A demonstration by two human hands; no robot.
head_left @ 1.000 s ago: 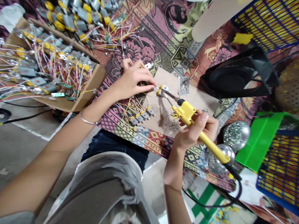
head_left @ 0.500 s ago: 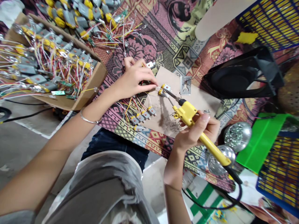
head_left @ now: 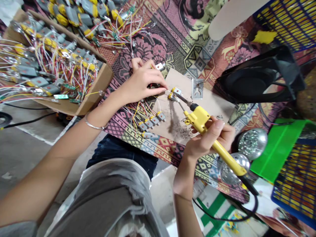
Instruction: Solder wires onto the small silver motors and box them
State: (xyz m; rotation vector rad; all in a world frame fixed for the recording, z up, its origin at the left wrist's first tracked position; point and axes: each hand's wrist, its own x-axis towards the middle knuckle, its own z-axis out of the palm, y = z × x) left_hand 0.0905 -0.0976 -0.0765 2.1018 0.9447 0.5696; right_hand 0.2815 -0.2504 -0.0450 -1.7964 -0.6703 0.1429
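Observation:
My right hand (head_left: 209, 140) is wrapped round a yellow soldering iron (head_left: 199, 119), its tip resting at a small grey and yellow part (head_left: 175, 93) on a brown board (head_left: 179, 128). My left hand (head_left: 148, 79) is closed, fingertips pinching a thin wire that runs to that same part. Another small part with a light casing (head_left: 160, 66) shows by my left fingers; what lies under the palm is mostly hidden. Several wired grey parts (head_left: 151, 121) lie in a row below my left hand. A metal plate with a cut-out (head_left: 197, 89) sits on the board.
A cardboard box (head_left: 100, 80) full of wired grey and yellow parts stands at the left, with a pile (head_left: 86, 19) behind it. At the right are a black fan (head_left: 259, 77), two round metal dishes (head_left: 253, 144), a green sheet (head_left: 278, 151) and blue baskets (head_left: 293, 184).
Both hands hold nearly the same pose, the iron still at the small part. The whole view has shifted slightly.

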